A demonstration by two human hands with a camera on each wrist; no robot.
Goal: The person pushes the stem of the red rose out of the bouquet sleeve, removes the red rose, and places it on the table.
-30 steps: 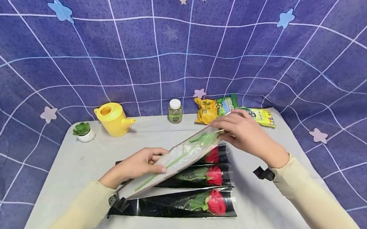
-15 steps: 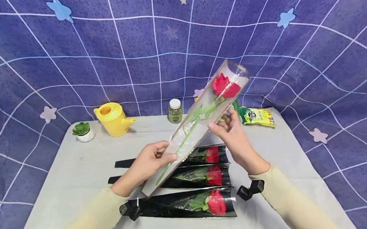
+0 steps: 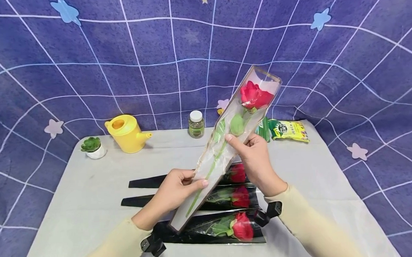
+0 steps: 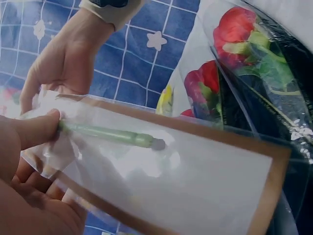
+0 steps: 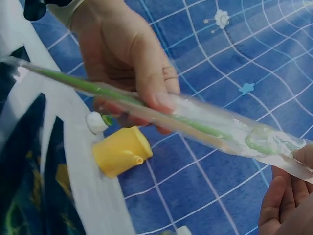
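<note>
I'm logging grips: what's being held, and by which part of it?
A rose in white wrapping: the left hand grips its lower part, the right hand its middle.

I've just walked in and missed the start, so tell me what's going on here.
A person's left hand and right hand hold a red rose in a clear, white-backed sleeve, slanted flower end up; the left grips it lower, the right higher. Three black-wrapped roses lie in a row on the table beneath, and a yellow watering can stands farther back.
</note>
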